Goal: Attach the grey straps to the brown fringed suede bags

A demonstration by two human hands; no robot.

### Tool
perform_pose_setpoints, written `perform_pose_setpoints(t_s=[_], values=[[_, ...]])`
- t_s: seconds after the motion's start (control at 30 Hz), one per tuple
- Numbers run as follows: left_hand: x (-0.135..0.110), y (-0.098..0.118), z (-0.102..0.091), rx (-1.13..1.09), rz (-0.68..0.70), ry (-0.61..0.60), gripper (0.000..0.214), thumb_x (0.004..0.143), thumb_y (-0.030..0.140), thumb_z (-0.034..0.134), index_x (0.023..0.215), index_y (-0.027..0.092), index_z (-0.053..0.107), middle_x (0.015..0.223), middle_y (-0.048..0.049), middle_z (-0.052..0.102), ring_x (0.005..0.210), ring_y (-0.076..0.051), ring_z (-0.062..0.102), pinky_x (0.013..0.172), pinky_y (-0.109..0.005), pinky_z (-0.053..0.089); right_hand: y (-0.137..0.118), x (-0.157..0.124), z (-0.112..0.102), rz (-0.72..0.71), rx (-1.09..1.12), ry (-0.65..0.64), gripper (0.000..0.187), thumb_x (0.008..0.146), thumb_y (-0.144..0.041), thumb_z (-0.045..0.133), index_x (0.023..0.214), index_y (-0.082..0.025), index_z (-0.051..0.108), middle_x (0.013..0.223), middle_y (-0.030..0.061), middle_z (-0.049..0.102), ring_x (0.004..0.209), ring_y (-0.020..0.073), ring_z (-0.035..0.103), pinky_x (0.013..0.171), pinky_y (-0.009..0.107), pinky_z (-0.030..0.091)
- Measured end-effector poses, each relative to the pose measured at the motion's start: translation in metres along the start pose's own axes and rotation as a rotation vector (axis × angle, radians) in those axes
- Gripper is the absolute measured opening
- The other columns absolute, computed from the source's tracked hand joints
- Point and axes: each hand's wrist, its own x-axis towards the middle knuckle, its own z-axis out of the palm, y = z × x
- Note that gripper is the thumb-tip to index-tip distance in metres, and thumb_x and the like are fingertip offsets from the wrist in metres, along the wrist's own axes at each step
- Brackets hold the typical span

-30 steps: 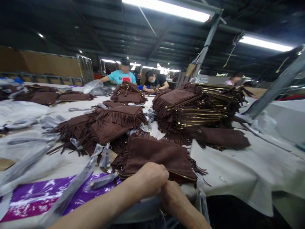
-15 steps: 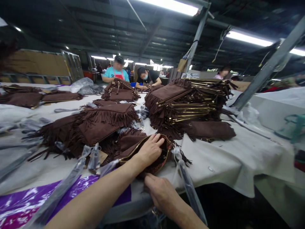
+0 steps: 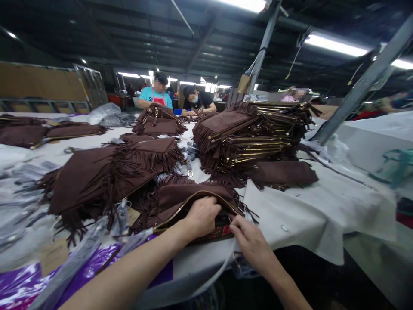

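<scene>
A dark brown fringed handbag (image 3: 190,196) lies at the table's near edge, its gold zip undone and a patterned lining showing in the mouth. My left hand (image 3: 202,217) reaches into that mouth, fingers curled against the bag's inside edge; the fingertips are hidden. At the right end of the opening, my right hand (image 3: 250,237) pinches the bag's rim between thumb and fingers. Plastic-wrapped straps (image 3: 74,262) trail to the left. Behind the left forearm lies another fringed bag (image 3: 87,181), a paper tag beside it.
A tall stack of brown bags (image 3: 248,133) with gold zips rises behind my hands. One more brown bag (image 3: 284,173) lies at its foot. Purple plastic (image 3: 22,275) covers the near left. A slanted metal post (image 3: 361,77) stands at right. Two people work across the table.
My right hand has moved from below the bag up to the right end of its rim. My left hand's fingers have curled deeper into the mouth. A fringed bag at left lies differently.
</scene>
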Motion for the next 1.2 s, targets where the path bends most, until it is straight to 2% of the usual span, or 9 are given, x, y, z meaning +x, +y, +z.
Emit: perform_pose_setpoints(t_s=[0.13,0.4,0.6,0.77,0.87,0.93,1.03,1.13,1.2], values=[[-0.005,0.005,0.001,-0.072,0.023,-0.024,0.020,0.086,0.009,0.050,0.088,0.016,0.068,0.098,-0.0085,0.062,0.089,-0.021,0.060,0.076,-0.030,0.051,-0.002,0.009,0.000,-0.025,-0.075,-0.026,0.019,0.089,-0.029,0.036,0.071,-0.026,0.039,0.070,0.0018,0.055,0.069,0.0227,0.055,0.066,0.034,0.037],[-0.002,0.010,0.016,0.008,-0.079,-0.061,0.024,0.090,0.007,0.045,0.095,0.007,0.069,0.107,-0.0163,0.060,0.096,-0.027,0.060,0.080,-0.036,0.054,-0.002,0.008,-0.004,-0.114,-0.020,-0.129,0.015,0.088,-0.023,0.041,0.073,-0.024,0.041,0.077,0.0014,0.055,0.075,0.0207,0.053,0.071,0.033,0.035],[-0.006,0.013,0.017,-0.082,-0.188,-0.032,0.029,0.083,0.000,0.043,0.098,0.007,0.066,0.114,-0.0161,0.060,0.096,-0.025,0.061,0.086,-0.034,0.052,-0.005,0.028,-0.005,0.037,0.283,-0.131,0.017,0.079,-0.030,0.052,0.064,-0.023,0.048,0.064,-0.0027,0.050,0.066,0.0172,0.046,0.062,0.029,0.033],[-0.006,0.008,0.021,-0.376,-0.204,0.168,0.029,0.080,-0.001,0.043,0.093,0.009,0.066,0.102,-0.0143,0.066,0.095,-0.024,0.061,0.088,-0.034,0.050,0.000,0.034,-0.007,0.183,0.471,-0.206,0.025,0.081,-0.047,0.050,0.070,-0.025,0.045,0.045,-0.0112,0.033,0.040,0.0101,0.029,0.040,0.023,0.022],[-0.004,0.007,0.018,-0.485,-0.205,0.240,0.031,0.083,0.000,0.040,0.088,0.012,0.067,0.085,-0.0087,0.067,0.083,-0.020,0.062,0.081,-0.030,0.050,0.002,0.029,-0.007,0.233,0.583,-0.222,0.033,0.078,-0.055,0.054,0.072,-0.025,0.043,0.044,-0.0137,0.030,0.037,0.0074,0.022,0.037,0.021,0.017],[-0.003,0.009,0.015,-0.513,-0.156,0.259,0.030,0.087,0.004,0.041,0.093,0.014,0.070,0.092,-0.0083,0.068,0.089,-0.019,0.062,0.084,-0.028,0.049,0.003,0.026,-0.006,0.251,0.641,-0.216,0.037,0.077,-0.059,0.055,0.073,-0.025,0.042,0.044,-0.0143,0.030,0.037,0.0065,0.020,0.036,0.020,0.016],[0.000,0.016,0.010,-0.434,-0.205,0.186,0.025,0.090,0.014,0.048,0.093,0.014,0.072,0.105,-0.0114,0.065,0.099,-0.022,0.061,0.090,-0.031,0.047,0.004,0.024,-0.004,0.275,0.687,-0.203,0.039,0.076,-0.060,0.058,0.073,-0.025,0.042,0.043,-0.0148,0.030,0.036,0.0057,0.019,0.035,0.019,0.015],[0.004,0.023,0.010,-0.266,-0.369,0.037,0.022,0.090,0.018,0.051,0.088,0.012,0.072,0.103,-0.0130,0.065,0.093,-0.023,0.063,0.085,-0.032,0.050,0.004,0.025,-0.004,0.284,0.701,-0.201,0.039,0.075,-0.058,0.060,0.072,-0.024,0.042,0.042,-0.0152,0.031,0.036,0.0050,0.019,0.035,0.019,0.014],[0.006,0.026,0.011,-0.220,-0.402,0.006,0.020,0.088,0.018,0.052,0.091,0.013,0.071,0.103,-0.0121,0.065,0.092,-0.023,0.063,0.083,-0.032,0.050,0.004,0.025,-0.004,0.283,0.700,-0.205,0.039,0.074,-0.058,0.061,0.072,-0.024,0.042,0.043,-0.0151,0.031,0.036,0.0048,0.020,0.035,0.019,0.014]])
